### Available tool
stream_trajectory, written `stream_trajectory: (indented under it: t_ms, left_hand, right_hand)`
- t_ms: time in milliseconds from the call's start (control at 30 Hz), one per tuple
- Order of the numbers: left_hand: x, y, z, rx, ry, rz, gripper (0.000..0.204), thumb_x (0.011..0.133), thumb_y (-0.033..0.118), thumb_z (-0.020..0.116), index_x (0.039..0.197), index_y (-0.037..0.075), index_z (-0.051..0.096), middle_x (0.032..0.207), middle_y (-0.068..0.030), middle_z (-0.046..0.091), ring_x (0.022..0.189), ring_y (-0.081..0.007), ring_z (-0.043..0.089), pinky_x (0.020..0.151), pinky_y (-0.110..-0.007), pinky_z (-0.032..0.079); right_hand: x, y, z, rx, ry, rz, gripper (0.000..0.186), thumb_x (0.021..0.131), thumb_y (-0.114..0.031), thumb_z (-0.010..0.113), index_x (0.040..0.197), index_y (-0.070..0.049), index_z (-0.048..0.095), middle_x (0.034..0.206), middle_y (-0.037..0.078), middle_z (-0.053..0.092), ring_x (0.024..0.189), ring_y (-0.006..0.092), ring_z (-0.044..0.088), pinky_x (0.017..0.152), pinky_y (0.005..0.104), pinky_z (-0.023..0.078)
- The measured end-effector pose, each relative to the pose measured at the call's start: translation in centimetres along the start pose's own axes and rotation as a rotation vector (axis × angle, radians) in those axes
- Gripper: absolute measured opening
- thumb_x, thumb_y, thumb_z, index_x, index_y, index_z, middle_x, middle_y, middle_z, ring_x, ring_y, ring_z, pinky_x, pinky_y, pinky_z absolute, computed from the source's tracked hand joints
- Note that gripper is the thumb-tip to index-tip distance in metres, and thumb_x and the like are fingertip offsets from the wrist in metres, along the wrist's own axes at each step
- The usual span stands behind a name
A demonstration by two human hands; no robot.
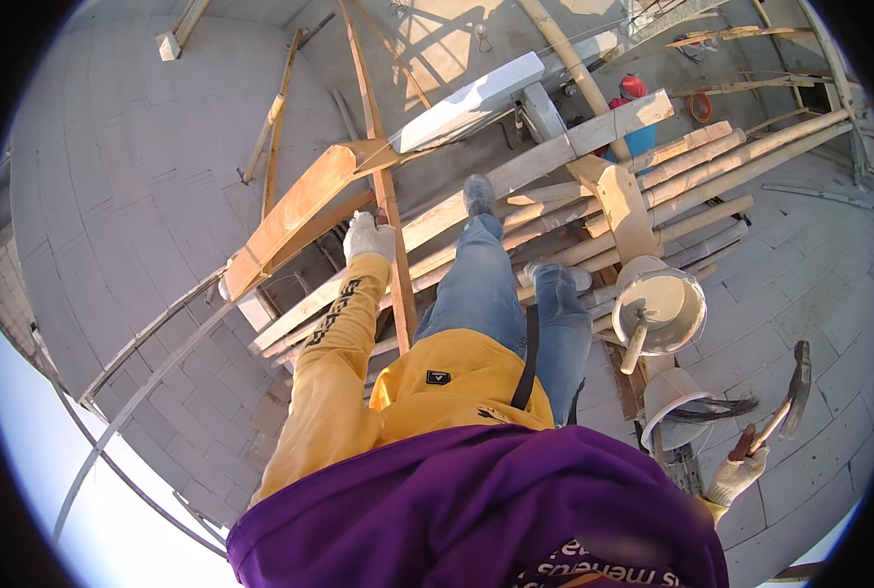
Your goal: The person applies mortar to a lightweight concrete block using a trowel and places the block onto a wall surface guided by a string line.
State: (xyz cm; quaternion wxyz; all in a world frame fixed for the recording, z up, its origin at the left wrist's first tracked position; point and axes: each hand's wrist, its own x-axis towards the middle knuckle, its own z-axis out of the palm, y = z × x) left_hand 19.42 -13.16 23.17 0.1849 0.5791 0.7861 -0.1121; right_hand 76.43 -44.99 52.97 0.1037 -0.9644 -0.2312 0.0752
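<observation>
My left hand (368, 238), in a white glove with bare fingertips, is closed at the edge of an upright wooden board (391, 255). Beside it slants a wide timber beam (295, 218). Off to the right, my right hand (738, 474), also gloved, grips a hammer (799, 390) by its wooden handle; the long dark head points up and away. Nearest to that hand is a white bucket (664, 392) on its side, with thin black wires or bristles (713, 410) at its mouth. Above it stands a pale bucket (694, 328) with a wooden-handled tool (636, 343) in it.
Under my feet runs a platform of poles and planks (545, 157) with gaps between. A crosswise board (625, 208) lies over the poles. Block walls (133, 176) rise at left and right. Far below, a person in red (632, 88) is beside a blue container (641, 140).
</observation>
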Motion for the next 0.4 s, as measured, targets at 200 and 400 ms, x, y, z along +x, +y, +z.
stream_trajectory:
  t_ms: [200, 400]
  left_hand:
    - [12.3, -4.4, -1.0, -0.084, 0.077, -0.187, 0.048, 0.106, 0.042, 0.041, 0.105, 0.001, 0.066, 0.109, -0.0266, 0.070, 0.103, -0.0473, 0.066, 0.091, -0.054, 0.052]
    - [23.5, -9.1, 1.8, 0.080, 0.035, -0.081, 0.043, 0.102, 0.045, 0.050, 0.122, 0.010, 0.065, 0.129, -0.0226, 0.064, 0.120, -0.0382, 0.063, 0.100, -0.048, 0.051]
  right_hand:
    - [0.8, -13.5, 16.7, 0.062, -0.496, -0.743, 0.026, 0.083, -0.011, 0.072, 0.070, -0.005, 0.049, 0.057, 0.011, 0.046, 0.051, 0.0290, 0.046, 0.050, 0.0404, 0.034]
    - [-0.8, -20.2, 30.5, -0.249, -0.648, -1.113, 0.029, 0.084, -0.033, 0.078, 0.076, -0.012, 0.059, 0.070, 0.012, 0.059, 0.066, 0.0349, 0.059, 0.061, 0.0486, 0.044]
